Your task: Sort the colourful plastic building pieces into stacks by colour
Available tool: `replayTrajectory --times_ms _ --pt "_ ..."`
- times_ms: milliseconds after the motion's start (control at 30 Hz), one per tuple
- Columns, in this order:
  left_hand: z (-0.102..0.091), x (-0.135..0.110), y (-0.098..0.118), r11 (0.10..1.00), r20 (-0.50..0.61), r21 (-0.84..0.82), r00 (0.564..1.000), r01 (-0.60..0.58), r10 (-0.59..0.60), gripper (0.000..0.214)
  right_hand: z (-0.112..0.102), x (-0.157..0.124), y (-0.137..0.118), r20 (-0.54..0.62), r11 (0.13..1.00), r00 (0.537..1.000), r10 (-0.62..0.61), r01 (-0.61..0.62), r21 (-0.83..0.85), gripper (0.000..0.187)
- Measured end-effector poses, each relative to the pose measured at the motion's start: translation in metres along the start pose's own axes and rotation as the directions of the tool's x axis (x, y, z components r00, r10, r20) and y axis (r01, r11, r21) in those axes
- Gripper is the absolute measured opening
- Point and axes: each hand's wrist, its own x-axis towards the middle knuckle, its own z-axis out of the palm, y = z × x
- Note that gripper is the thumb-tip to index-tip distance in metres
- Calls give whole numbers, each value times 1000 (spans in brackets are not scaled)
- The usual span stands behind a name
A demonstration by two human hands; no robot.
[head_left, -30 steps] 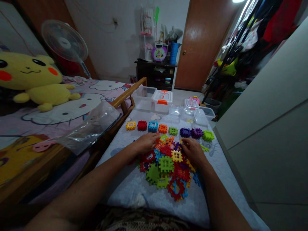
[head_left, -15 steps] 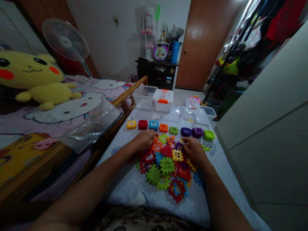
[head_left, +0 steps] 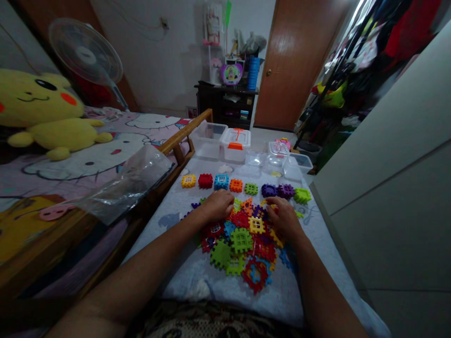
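Plastic waffle blocks [head_left: 241, 240] heaped; left hand [head_left: 218, 205] and right hand [head_left: 283, 218] rest on them, grip unclear; 8-block row [head_left: 236, 186] beyond.

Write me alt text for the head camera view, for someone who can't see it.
A left hand and a right hand rest at the far edge of a heap of multicoloured interlocking plastic grid blocks on a pale cloth cover. A row of single blocks lies beyond, then clear plastic boxes. A Pikachu plush sits on the bed at left.
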Motion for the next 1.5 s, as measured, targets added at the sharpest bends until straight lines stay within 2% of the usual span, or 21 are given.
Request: replayTrajectory --times_ms 233,500,767,867,933,1067,1200,1333,1400,1500 --pt "9 3 -4 995 -57 3 994 98 -97 21 -3 1 2 -114 995 993 26 -15 98 26" --pt "16 4 -2 986 -97 -21 981 165 -167 35 -3 0 -1 -77 994 996 39 -30 109 25" --pt "9 7 6 979 -44 65 981 193 -191 23 -1 1 -3 -68 995 997 26 -19 99 25" --pt "7 3 11 987 -98 55 985 150 -144 25 -1 1 -3 -62 995 998 27 -21 99 25" --pt "4 -2 14 997 -139 20 987 81 -78 26 -1 1 -2 -62 995 998 27 -20 103 25" --pt "-1 -16 14 997 -148 -66 989 -34 24 22 -1 1 -3 -37 995 999 13 -9 98 25" --pt "-11 -37 13 988 -156 -150 988 -42 19 18 -2 1 -4 -22 997 1000 -15 16 80 26" --pt "-20 -65 27 957 -150 -262 985 -124 86 17 -1 1 -5 1 997 1000 -30 30 71 26" --pt "-19 -77 39 951 -129 -273 985 -148 117 29 0 1 -6 8 998 1000 -23 23 60 25" --pt "-12 -85 55 971 -111 -201 988 -130 109 55 3 0 -6 6 999 1000 -22 22 49 25"
